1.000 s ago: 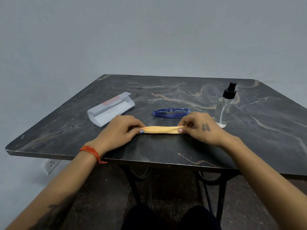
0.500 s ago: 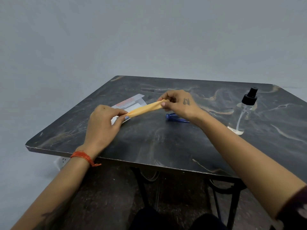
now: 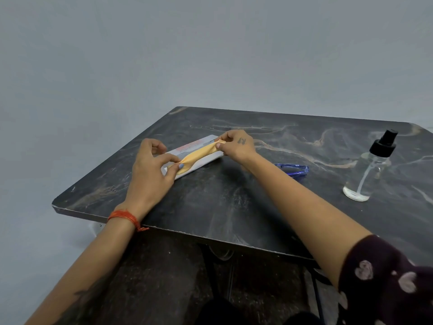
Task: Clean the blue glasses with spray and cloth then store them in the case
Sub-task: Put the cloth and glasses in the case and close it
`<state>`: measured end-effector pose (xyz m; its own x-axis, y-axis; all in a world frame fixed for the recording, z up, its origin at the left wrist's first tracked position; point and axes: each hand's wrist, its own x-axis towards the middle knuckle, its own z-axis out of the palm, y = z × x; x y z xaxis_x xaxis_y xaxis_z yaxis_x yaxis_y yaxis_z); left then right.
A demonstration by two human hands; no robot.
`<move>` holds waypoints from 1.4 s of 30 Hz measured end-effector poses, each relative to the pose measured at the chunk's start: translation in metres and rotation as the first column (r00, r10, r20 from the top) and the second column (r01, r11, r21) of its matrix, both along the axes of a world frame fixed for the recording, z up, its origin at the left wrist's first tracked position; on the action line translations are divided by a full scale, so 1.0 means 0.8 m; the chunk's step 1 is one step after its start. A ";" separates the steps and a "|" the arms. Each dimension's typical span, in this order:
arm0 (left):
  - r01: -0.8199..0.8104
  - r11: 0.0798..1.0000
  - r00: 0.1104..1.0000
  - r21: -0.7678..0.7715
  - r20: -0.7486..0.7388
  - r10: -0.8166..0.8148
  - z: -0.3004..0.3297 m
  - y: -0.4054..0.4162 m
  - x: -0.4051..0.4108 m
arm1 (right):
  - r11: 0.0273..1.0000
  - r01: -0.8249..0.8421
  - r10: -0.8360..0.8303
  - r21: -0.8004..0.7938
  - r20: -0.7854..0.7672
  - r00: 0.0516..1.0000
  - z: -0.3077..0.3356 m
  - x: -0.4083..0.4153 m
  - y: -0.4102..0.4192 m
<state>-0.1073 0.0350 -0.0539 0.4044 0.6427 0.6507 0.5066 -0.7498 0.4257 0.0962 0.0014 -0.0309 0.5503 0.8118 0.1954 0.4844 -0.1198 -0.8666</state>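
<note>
Left hand (image 3: 150, 170) pinches near end of orange cloth (image 3: 195, 156), right hand (image 3: 235, 145) pinches far end; cloth stretched taut over white case (image 3: 206, 160) on desk (image 3: 222, 202). Blue glasses (image 3: 296, 170) lie right of case, spray bottle (image 3: 370, 167) further right.

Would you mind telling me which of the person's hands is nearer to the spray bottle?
Right. The right hand pinches the cloth's far end, with the blue glasses lying between it and the spray bottle; the left hand pinches the near end, farther left.
</note>
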 end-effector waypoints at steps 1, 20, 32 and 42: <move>0.003 1.000 1.000 -0.016 -0.010 -0.003 0.000 0.002 -0.001 | 1.000 0.018 -0.018 -0.002 0.004 1.000 -0.001 -0.001 0.002; -0.032 0.999 0.999 -0.013 0.034 0.032 -0.011 0.009 0.008 | 1.000 0.007 -0.006 -0.014 0.104 0.995 -0.017 -0.005 0.022; -0.044 0.999 0.997 0.020 0.064 0.043 -0.014 0.005 0.007 | 0.998 0.052 -0.038 -0.048 0.257 0.966 -0.022 -0.004 0.028; -0.026 0.997 0.999 0.079 0.024 0.024 -0.016 0.010 0.007 | 0.998 0.030 -0.018 -0.056 0.198 0.980 -0.020 0.003 0.030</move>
<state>-0.1013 0.0431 -0.0671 0.3734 0.5985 0.7088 0.5166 -0.7688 0.3770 0.0986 0.0253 -0.0472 0.5248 0.8122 0.2548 0.6420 -0.1810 -0.7451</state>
